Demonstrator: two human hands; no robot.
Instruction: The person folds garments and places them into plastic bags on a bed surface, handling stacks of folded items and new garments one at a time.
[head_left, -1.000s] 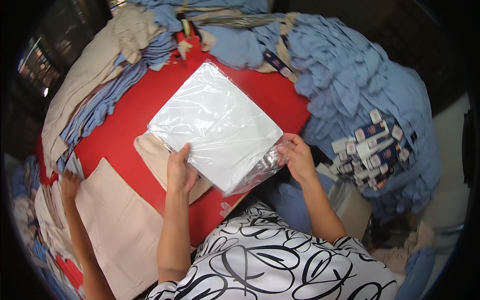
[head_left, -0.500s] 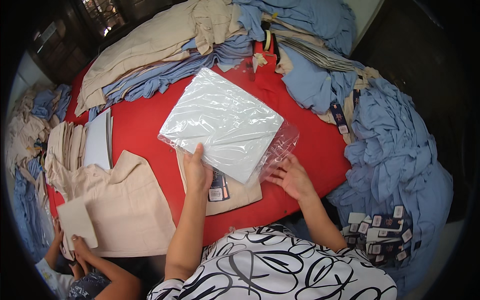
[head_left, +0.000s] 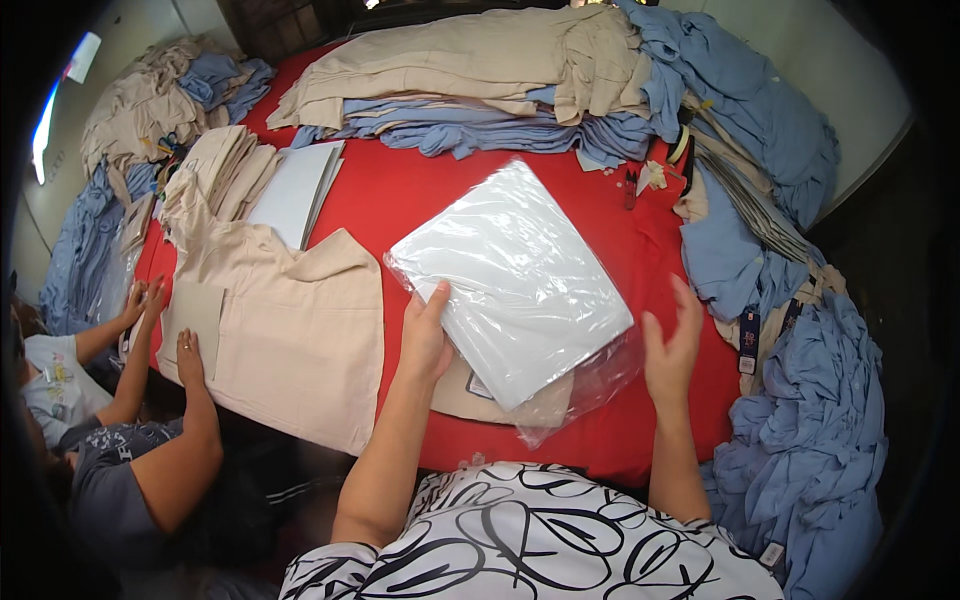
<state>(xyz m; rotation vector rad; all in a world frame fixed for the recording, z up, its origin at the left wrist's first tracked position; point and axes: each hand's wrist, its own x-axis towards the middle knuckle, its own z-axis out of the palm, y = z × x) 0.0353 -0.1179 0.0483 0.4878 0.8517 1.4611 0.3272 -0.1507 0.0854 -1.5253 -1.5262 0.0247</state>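
Observation:
A flat white packet in a clear plastic bag (head_left: 520, 285) is tilted in front of me, over the red table. Its near left edge is in my left hand (head_left: 428, 335), with the thumb on top and the fingers hidden below. A loose clear flap of the bag hangs at its near right end. Just right of that flap, my right hand (head_left: 672, 350) is raised with its fingers apart, touching nothing. Partly covered by the packet, a folded beige garment (head_left: 450, 395) with a dark tag lies on the table.
At left, other people's hands (head_left: 190, 355) rest around a greyish card (head_left: 196, 310) on a spread beige garment (head_left: 310, 345). White boards (head_left: 295, 195) lie behind it. Beige garments (head_left: 460, 60) are stacked at the back. Blue garments (head_left: 810, 430) heap up at right.
My right hand has come off the bag's flap and moved right and up. The view has shifted left. At left, the other person's card now lies flat on the beige garment.

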